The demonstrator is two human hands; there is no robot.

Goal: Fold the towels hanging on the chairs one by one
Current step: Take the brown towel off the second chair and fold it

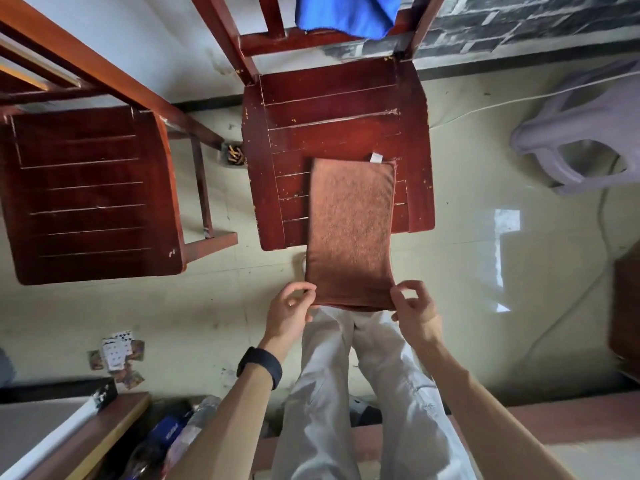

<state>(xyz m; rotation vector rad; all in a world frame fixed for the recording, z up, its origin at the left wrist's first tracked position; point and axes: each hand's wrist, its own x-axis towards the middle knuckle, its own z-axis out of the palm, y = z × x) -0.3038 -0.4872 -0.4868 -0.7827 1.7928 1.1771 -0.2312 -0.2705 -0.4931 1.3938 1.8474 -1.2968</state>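
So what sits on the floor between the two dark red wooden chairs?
In the head view, a small container of yellowish sticks stands between the left chair and right chair.

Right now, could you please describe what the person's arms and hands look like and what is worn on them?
Both forearms are bare, with no sleeves in view. The left wrist carries a wide black band, like a fitness tracker or watch strap. The left hand seems to have a thin ring on one finger, though it is too small to be sure. The right hand and wrist wear nothing visible.
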